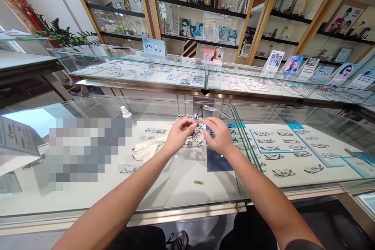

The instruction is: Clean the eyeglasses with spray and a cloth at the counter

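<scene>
Above the glass counter, a pair of dark-framed eyeglasses [198, 112] is held between both hands, turned on edge. My left hand [180, 134] pinches it with thumb and forefinger from the left. From the right, the fingers of my right hand [219, 136] close on the same glasses; fine detail at the fingertips is too small to make out. A cream cloth [150, 146] lies crumpled on the glass beside my left wrist. Behind it stands a white bottle [125, 112]. A small gold-coloured bar [199, 182] lies below my hands.
Under the glass countertop [172, 195], several eyeglasses [284, 172] are laid in rows. At the left, a white sign [17, 140] stands on the counter. A second display case [131, 76] with upright cards runs behind, before wall shelves [202, 6].
</scene>
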`<act>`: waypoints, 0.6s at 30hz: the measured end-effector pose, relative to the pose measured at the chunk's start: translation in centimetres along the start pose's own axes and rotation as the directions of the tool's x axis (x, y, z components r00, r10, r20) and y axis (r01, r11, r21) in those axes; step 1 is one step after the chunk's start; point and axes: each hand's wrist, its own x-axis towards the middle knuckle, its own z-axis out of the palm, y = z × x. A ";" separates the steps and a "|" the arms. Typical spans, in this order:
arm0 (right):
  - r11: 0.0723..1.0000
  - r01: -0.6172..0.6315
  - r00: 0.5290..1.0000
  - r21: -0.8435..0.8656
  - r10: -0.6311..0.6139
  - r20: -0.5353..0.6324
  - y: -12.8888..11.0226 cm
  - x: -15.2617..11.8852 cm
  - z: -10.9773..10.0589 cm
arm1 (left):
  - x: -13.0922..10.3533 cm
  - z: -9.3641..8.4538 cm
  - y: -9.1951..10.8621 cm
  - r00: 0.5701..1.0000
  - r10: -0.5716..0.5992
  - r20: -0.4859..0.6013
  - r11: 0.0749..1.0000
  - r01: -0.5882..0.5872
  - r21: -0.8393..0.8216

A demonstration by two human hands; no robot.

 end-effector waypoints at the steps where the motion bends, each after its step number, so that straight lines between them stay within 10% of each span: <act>1: 1.000 0.000 1.000 -0.009 0.000 0.019 -0.1 -0.1 0.1 | -0.1 0.1 -0.1 1.000 0.003 0.008 1.000 -0.003 0.003; 18: 0.991 -0.114 0.994 -0.065 0.113 -0.008 0.8 -0.3 0.1 | 0.2 -0.5 1.0 0.996 0.009 -0.085 1.000 -0.010 -0.017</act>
